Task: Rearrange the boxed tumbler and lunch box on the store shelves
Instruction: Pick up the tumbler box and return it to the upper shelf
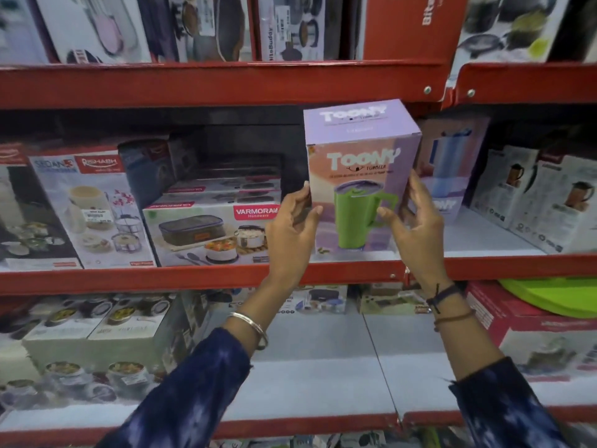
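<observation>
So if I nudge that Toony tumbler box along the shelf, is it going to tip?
Possibly: the Toony tumbler box stands taller than wide at the shelf edge. Its flat cardboard sides look stiff, and both hands' loose grip suggests it's light.

The tumbler box (361, 189) reads "TOONY" on its top face and "TOONY TUMBLER" on its front. The lunch box carton (210, 234) carries a red "VARMORA Homeware" label. A carton to its left (93, 208) shows "SEDAN 3" and "RISHABH". An upper-shelf carton (290, 27) reads "BiteBuddy" on its spine. Price stickers are illegible.
</observation>
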{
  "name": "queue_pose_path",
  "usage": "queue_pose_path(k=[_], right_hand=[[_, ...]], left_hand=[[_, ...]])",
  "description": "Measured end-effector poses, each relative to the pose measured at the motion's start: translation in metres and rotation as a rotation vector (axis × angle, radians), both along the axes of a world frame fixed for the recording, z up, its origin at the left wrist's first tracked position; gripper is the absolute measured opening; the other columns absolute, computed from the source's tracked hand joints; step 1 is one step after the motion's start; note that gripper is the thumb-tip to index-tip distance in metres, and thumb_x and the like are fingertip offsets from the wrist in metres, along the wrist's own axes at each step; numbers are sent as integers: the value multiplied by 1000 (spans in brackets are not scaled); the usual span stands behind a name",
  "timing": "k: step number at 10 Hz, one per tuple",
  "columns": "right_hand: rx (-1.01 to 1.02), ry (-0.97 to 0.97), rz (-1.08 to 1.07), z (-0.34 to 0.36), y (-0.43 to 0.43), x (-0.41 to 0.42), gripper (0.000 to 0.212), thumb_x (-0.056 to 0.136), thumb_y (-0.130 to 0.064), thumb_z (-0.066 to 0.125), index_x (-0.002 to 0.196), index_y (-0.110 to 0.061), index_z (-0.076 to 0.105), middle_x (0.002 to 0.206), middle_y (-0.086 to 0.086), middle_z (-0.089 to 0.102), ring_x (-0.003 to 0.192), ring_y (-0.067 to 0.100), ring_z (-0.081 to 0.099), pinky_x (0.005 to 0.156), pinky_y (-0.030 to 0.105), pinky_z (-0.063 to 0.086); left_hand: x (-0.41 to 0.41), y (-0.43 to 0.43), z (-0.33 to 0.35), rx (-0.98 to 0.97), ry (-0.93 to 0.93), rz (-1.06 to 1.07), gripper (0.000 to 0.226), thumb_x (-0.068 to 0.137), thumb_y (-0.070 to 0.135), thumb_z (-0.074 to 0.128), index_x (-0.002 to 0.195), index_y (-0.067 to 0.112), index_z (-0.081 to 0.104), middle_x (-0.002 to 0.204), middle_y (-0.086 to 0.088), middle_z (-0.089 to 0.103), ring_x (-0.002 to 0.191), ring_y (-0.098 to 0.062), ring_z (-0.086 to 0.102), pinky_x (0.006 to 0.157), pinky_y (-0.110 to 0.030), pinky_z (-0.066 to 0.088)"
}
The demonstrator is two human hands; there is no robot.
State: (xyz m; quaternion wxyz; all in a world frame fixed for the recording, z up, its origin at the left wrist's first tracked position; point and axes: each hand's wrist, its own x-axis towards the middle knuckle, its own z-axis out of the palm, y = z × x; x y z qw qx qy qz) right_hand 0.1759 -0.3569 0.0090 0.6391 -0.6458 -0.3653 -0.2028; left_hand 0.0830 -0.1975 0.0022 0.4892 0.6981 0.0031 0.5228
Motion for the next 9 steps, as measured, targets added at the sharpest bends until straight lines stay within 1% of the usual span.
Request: queue_pose_path(k=[1,2,3,4,5,6,7,8,9], right_hand=[[-1,37,3,-11,4,20,70,86,0,63,146,-14,31,145,-1,45,125,-3,50,110,43,40],[-17,71,25,-24,9,36,70,86,0,62,147,-12,30,145,0,44,116,-13,52,109,40,40],[-36,115,22,-34,13,55,69,87,-2,62,147,-14,30,147,8,45,119,-2,55,108,43,41],[-56,59,-40,-40,16,71,74,87,-2,62,148,-21,24,153,3,34,137,11,40,114,39,35],[-198,-288,-283,-40,22,82,79,88,3,58,150,-16,13,159,-5,8,146,-1,9,111,10,24],[-390,-483,-350,-43,29,88,82,84,15,46,151,-16,11,160,-13,-7,149,11,0,99,28,48],[-521,-487,-403,-47,32,93,90,75,22,40,151,-17,11,160,-3,3,147,5,-9,97,42,51],[-548,-469,-434,-46,34,92,90,75,21,40,151,-17,9,160,1,5,147,7,-9,105,46,45],[-532,-470,-470,-41,32,82,75,88,8,46,150,-16,12,160,3,11,147,16,5,117,47,27]], left_hand=[[22,0,-10,-1,25,1,36,88,4,63,123,2,57,112,-1,66,104,-7,64,92,-16,50],[41,5,-21,-5,86,15,37,88,7,64,125,6,57,109,2,67,102,-4,64,93,-23,52],[56,11,-27,27,170,32,40,89,9,63,127,8,55,113,-2,68,106,-8,64,94,-19,51],[64,13,-26,112,234,6,54,89,4,61,139,9,41,130,-8,59,122,-11,54,93,-5,40],[73,22,-27,325,313,49,78,87,2,63,149,15,17,152,-9,36,134,-17,41,104,-24,41],[86,38,-32,822,320,347,100,81,5,70,151,22,0,161,-5,-2,147,-28,13,115,-42,30],[94,43,-31,1122,379,546,106,75,9,71,151,19,-2,161,2,-5,147,-19,-16,118,-42,11],[94,43,-32,1171,364,607,102,75,12,72,152,18,5,161,2,4,148,-16,-12,118,-41,8],[86,37,-24,1160,329,606,86,79,15,70,150,15,21,160,-2,19,146,-20,9,116,-45,17]])
